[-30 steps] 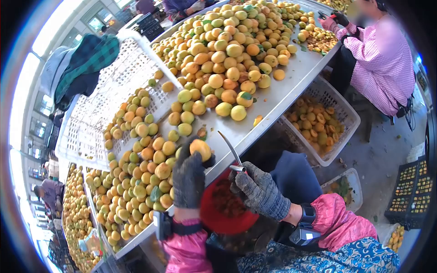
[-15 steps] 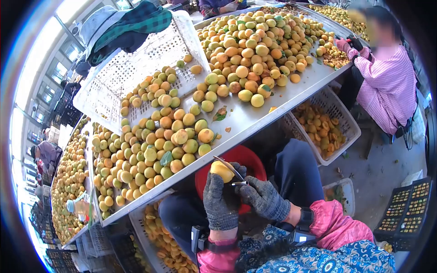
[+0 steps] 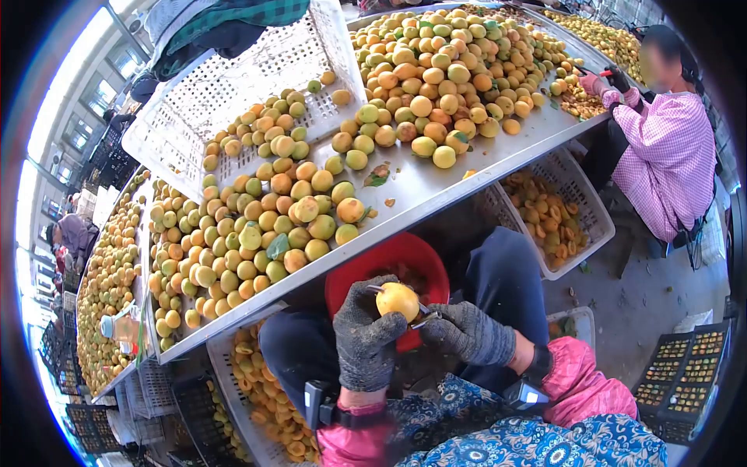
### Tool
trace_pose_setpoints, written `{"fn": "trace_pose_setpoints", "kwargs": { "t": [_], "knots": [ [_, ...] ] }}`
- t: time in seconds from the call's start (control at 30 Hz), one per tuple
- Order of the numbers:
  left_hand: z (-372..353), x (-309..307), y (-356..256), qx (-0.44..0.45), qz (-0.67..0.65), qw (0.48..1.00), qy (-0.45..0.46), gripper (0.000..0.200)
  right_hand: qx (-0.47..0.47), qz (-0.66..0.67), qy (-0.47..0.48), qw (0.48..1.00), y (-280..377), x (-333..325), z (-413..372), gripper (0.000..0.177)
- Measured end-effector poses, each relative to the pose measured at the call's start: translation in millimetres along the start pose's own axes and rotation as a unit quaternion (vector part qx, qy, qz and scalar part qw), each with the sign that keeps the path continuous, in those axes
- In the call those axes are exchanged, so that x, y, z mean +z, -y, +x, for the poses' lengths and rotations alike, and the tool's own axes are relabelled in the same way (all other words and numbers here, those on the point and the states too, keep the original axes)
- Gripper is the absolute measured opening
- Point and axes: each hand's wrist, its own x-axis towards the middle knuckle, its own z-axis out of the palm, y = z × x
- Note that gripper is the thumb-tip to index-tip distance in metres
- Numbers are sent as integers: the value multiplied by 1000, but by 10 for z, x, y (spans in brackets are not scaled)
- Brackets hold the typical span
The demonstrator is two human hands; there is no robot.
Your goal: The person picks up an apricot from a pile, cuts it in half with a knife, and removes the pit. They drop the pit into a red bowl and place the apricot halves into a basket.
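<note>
While left fingers (image 3: 385,329) grip fruit (image 3: 398,300), right fingers (image 3: 445,335) clasp knife (image 3: 425,319); both partly hide red basin (image 3: 360,261) near table (image 3: 420,184).

On the table (image 3: 412,189), a fruit heap (image 3: 436,86) lies toward the far side; left of the heap, also on the table, 1 tilted crate (image 3: 167,148) has loose fruit (image 3: 233,261) in and before its mouth. Before the table's near edge sits 1 basin (image 3: 437,268). Nearer still, the left hand (image 3: 362,338) has 1 fruit (image 3: 398,300) in it, the right hand (image 3: 471,335) a knife (image 3: 428,318). Below the table's near edge, 1 crate of halves (image 3: 545,214) stands right, 1 low crate (image 3: 227,379) left. 1 co-worker (image 3: 665,152) sits beside the table's right part.
</note>
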Motion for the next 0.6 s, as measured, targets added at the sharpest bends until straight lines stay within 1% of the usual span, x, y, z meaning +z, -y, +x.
{"fn": "trace_pose_setpoints", "kwargs": {
  "t": [0.03,0.07,0.1,0.17,0.2,0.23,0.3,0.33,0.37,0.4,0.43,0.47,0.5,0.53,0.57,0.6],
  "knots": [
    [8,-54,-29,2,64,998,18,59,-41,-58,39,997,-59,-69,-10,24],
    [16,-104,-56,5,127,991,36,54,-102,-142,52,983,-181,-131,-39,31],
    [26,-125,-109,1,125,991,36,54,-99,-141,51,984,-191,-190,-45,31],
    [42,-128,-248,-62,286,953,79,51,-129,-149,110,974,-190,-300,-29,31],
    [60,-145,-274,-51,355,928,100,48,-117,-172,128,970,-111,-349,-3,26],
    [82,-165,-308,-55,355,928,99,48,-114,-169,130,970,-78,-364,16,26],
    [134,-191,-387,-34,496,851,167,46,-34,-210,182,960,-33,-368,55,28],
    [153,-184,-433,-17,520,831,196,42,-32,-208,182,960,-3,-356,73,28],
    [180,-200,-422,-19,520,831,196,42,5,-250,185,950,24,-334,93,31],
    [202,-228,-396,7,551,801,233,43,43,-291,187,937,34,-298,108,34],
    [215,-241,-383,34,581,767,269,44,44,-289,188,938,31,-259,130,34],
    [215,-223,-376,33,581,767,269,44,41,-319,171,931,25,-223,157,35],
    [208,-188,-360,44,562,795,222,49,37,-349,153,924,15,-201,170,37],
    [206,-158,-349,55,542,820,175,54,37,-349,152,924,-3,-188,170,37],
    [198,-149,-345,56,543,819,176,54,21,-302,91,949,-26,-172,166,36],
    [171,-154,-333,42,492,861,121,54,4,-255,29,967,-53,-155,157,35]
  ]
}}
